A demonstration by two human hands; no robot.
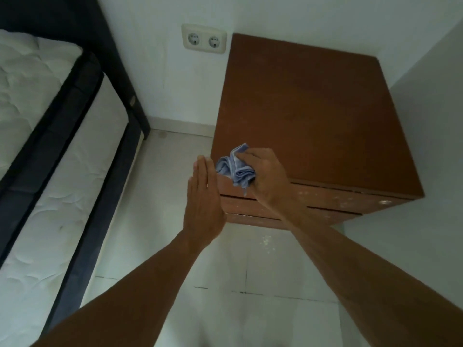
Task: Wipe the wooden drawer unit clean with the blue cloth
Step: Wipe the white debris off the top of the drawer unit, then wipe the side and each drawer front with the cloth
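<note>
White walls and a pale tiled floor (175, 159) are framing the corner in which the work is being done; a bed (37, 108) with a dark frame is standing to the left, well apart from it. Against the back wall, just beside a double socket (204, 39), the wooden drawer unit (305, 108) is being wiped. Its top is being viewed from above, and pale specks are showing on the drawer fronts (338, 199), so cleaning is judged unfinished. At the near left corner of the top, the blue cloth (235, 169) is being pressed down, bunched, probably to gather dust toward the edge. The right hand (265, 174) is being kept closed around it. The left hand (203, 196) is being held flat and empty, fingers straight, against the unit's left corner, seemingly as a guard or steadying stop.
</note>
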